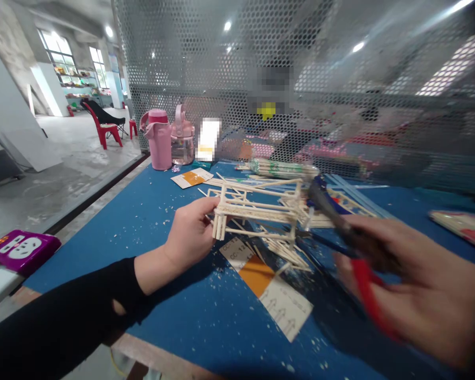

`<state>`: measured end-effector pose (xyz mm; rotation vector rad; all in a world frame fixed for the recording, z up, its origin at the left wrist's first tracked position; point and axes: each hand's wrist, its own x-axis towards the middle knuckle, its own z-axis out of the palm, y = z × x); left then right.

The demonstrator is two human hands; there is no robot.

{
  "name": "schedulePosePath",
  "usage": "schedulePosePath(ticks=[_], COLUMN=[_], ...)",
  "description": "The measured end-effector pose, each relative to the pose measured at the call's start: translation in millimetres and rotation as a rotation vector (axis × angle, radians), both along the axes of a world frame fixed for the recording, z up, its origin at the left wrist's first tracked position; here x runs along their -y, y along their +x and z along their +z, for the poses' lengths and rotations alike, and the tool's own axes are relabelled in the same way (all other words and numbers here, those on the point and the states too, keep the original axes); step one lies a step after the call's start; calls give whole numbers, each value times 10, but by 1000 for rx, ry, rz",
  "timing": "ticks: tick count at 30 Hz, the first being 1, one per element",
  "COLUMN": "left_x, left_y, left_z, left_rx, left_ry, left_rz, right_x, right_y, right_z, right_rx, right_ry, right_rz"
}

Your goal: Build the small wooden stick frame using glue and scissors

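A framework of thin pale wooden sticks (257, 212) is held above the blue table by my left hand (192, 229), whose fingers and thumb grip its left end. My right hand (411, 285), blurred by motion, is closed around a cutting tool with red handles (366, 290). The tool's dark blades (324, 203) reach toward the right end of the framework; whether they touch it is too blurred to tell. Under the framework lie loose cut sticks (287, 250) and a white and orange card (277, 295) with printed arrows.
A pink flask (159, 142), a pink-lidded clear bottle (182, 138) and a bright phone-like screen (208, 138) stand at the back left. Bagged sticks (283, 168) lie near the perforated metal panel (206, 63). A purple power strip (21, 250) is at the left edge.
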<state>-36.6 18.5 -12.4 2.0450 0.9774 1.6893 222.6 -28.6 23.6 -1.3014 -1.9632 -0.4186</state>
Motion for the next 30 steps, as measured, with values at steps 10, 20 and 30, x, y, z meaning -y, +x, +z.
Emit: schedulePosePath(ticks=[10,20,30], left_x=[-4,53,247], left_y=[-21,39,-515], left_z=[-7,-4,294], left_rx=[52,-59,-392], left_ry=[-93,-3,-309], left_rz=[-34,-146,-236], right_x=[2,-63,38], right_y=[146,-561,-742], right_z=[0,242,220], right_rx=[380,-831,-964], right_ry=[219,-409,-305], right_rz=[82,168,221])
